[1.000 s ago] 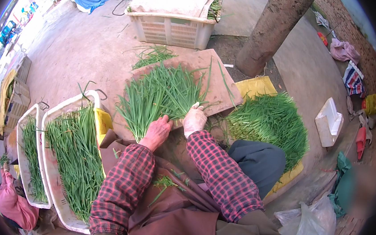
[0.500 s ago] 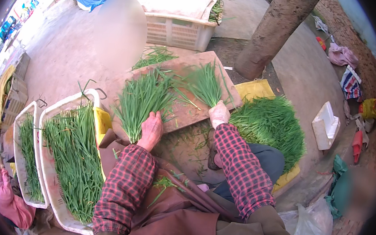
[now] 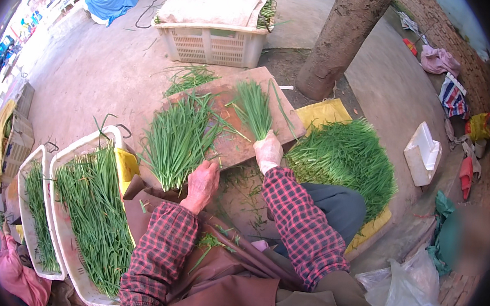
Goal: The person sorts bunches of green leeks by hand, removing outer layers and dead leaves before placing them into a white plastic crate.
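Observation:
My right hand [image 3: 268, 151] is closed round the stem ends of a small bunch of garlic chives [image 3: 254, 108], its leaves fanned away from me over a worn board [image 3: 239, 151]. To the left on the same board lies a larger loose pile of chives [image 3: 179, 138]. Just right of that pile's stem ends is my left hand [image 3: 202, 186], fingers curled in and tips hidden, so whatever they may hold does not show. At right, a big heap of trimmed chives [image 3: 346, 162] rests on yellow sheeting [image 3: 325, 113], near my knee.
Two white crates [image 3: 54, 206] filled with chives stand at my left. A cloth-covered crate [image 3: 210, 45] is beyond the board, beside a tree trunk [image 3: 342, 42]. A white foam box [image 3: 422, 154] and plastic bags [image 3: 413, 290] lie at right. Another person's pink sleeve [image 3: 21, 276] shows lower left.
My left hand has come away from the big pile, slightly right and toward me, its fingers more curled. My right hand still grips the small bunch, which is now steadier and less blurred.

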A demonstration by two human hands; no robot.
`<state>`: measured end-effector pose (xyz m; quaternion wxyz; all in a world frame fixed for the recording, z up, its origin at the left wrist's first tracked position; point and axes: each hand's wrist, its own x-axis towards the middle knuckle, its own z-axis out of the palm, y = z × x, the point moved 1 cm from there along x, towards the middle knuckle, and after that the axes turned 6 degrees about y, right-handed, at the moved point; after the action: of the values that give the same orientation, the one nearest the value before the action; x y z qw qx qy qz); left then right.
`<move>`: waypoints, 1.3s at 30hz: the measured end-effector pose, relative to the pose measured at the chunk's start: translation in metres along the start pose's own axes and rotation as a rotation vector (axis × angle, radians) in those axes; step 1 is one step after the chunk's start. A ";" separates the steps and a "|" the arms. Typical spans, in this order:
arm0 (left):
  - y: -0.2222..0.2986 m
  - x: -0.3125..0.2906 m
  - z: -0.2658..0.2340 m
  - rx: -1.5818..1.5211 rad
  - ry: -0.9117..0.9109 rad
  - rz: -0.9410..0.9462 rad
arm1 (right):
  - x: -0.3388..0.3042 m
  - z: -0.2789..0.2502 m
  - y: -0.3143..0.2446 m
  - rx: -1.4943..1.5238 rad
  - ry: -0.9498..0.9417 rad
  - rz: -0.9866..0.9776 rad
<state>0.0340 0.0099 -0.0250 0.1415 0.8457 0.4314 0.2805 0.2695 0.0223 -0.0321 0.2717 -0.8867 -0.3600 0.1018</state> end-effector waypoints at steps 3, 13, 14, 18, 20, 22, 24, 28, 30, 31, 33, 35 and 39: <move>-0.008 0.001 0.000 0.019 -0.046 -0.015 | 0.015 -0.004 -0.017 0.033 0.051 -0.174; -0.022 0.002 -0.002 0.019 -0.138 0.011 | 0.039 0.070 -0.015 -0.348 0.126 -0.687; -0.026 0.002 -0.002 0.027 -0.114 0.020 | 0.037 0.072 -0.017 -0.400 0.177 -0.725; -0.028 0.000 0.005 0.055 -0.080 0.058 | 0.032 0.071 -0.022 -0.527 0.333 -0.715; -0.026 0.004 0.006 0.070 -0.089 0.081 | 0.036 0.076 -0.021 -0.540 0.363 -0.653; -0.025 0.006 0.003 0.082 -0.101 0.099 | 0.040 0.084 -0.021 -0.537 0.205 -0.510; -0.027 0.006 0.009 0.074 -0.122 0.130 | 0.041 0.091 -0.020 -0.522 0.213 -0.477; -0.032 0.007 0.017 0.051 -0.165 0.172 | 0.044 0.100 -0.020 -0.483 0.266 -0.481; -0.034 0.006 0.020 0.045 -0.153 0.152 | 0.041 0.099 -0.021 -0.481 0.261 -0.513; -0.036 0.007 0.020 0.050 -0.152 0.141 | 0.040 0.098 -0.023 -0.480 0.260 -0.530; -0.038 0.007 0.020 0.040 -0.124 0.101 | 0.036 0.096 -0.024 -0.456 0.215 -0.516; -0.039 0.008 0.018 0.012 -0.070 0.043 | 0.035 0.093 -0.025 -0.397 0.182 -0.478; -0.040 0.009 0.016 -0.139 0.000 -0.126 | 0.046 0.071 -0.021 -0.226 0.006 -0.229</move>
<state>0.0218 0.0408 -0.0540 0.2173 0.8050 0.4630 0.3006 0.2640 0.0961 -0.0789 0.1812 -0.8651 -0.4670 0.0261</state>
